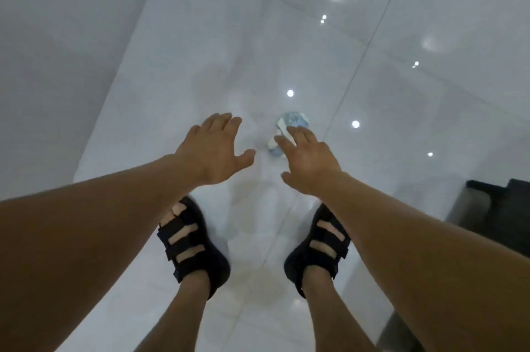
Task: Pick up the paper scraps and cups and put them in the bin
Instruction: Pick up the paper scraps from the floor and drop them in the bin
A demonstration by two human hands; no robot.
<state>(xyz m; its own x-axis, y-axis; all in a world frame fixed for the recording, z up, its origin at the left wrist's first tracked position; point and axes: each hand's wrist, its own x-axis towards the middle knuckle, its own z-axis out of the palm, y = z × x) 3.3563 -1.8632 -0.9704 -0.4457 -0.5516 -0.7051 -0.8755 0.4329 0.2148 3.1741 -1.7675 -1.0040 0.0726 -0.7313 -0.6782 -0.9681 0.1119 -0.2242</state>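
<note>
Glossy white floor tiles (200, 36) are carrying a blue-and-white paper cup (294, 119), and a person is stooping for it
Left hand (213, 147) and right hand (308, 159) are reaching spread wide, empty, the right just over it; curling fingers round it looks next

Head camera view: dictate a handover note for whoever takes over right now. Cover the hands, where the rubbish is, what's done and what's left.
Left hand: open, fingers spread, holds nothing, reaching down toward the floor.
Right hand: open, fingertips over the cup; I cannot tell whether they touch it.
The cup is blue and white and lies on the tiles just ahead of the feet.
Bin: not in view. No paper scraps visible.
Done: cannot tell from this view.
Left: grip the cup, find the bin, drop it in, then look for scraps.
</note>
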